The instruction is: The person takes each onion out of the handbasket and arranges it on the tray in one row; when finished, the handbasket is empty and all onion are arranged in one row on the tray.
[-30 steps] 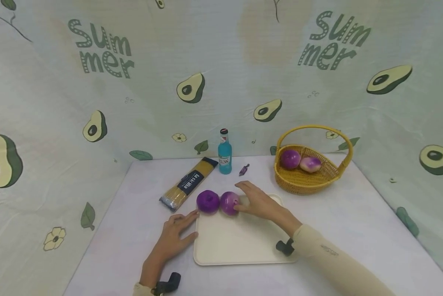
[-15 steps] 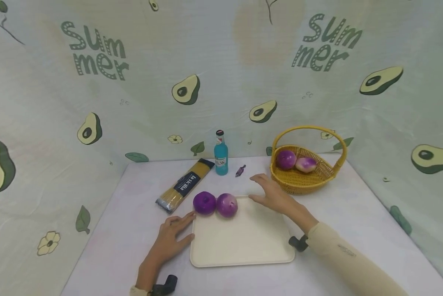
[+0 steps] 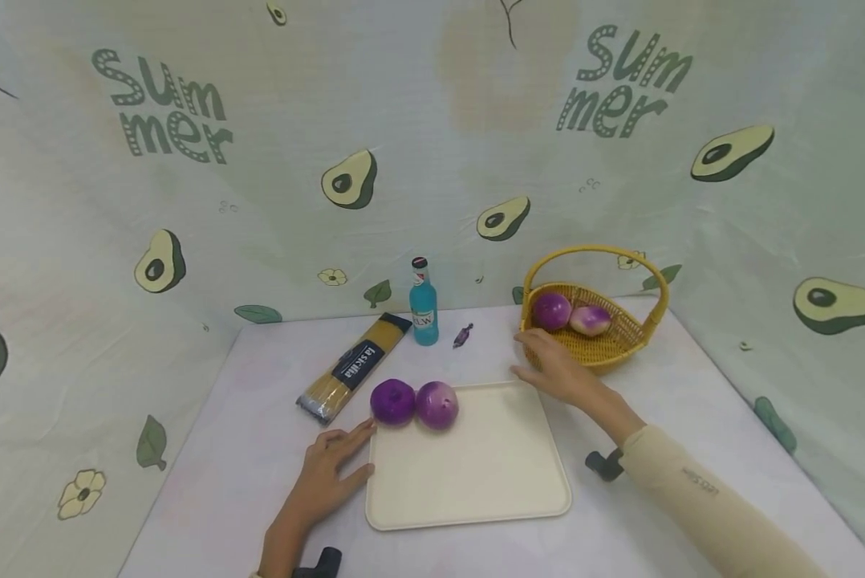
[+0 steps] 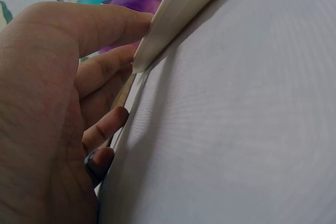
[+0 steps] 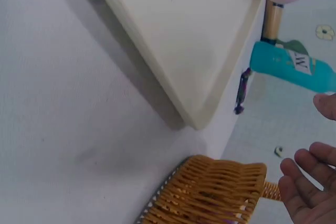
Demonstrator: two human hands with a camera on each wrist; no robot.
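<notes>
Head cam: a second ago the right hand [image 3: 558,371] was at the lighter purple veggie [image 3: 437,405]; now it's over by the yellow wicker basket [image 3: 593,350], fingers spread, holding nothing. Left hand [image 3: 324,478] hasn't left the cream tray's [image 3: 476,461] left edge, fingers loose. Two veggies on the tray's far left corner, the other one [image 3: 392,402] deep purple, plus two in the basket. One blue bottle [image 3: 424,313], one candy [image 3: 463,335], one pasta pack [image 3: 355,365].

Left wrist cam: fingertips against the tray's edge.

Right wrist cam: fingers apart just beside the basket, can't tell if touching.
</notes>
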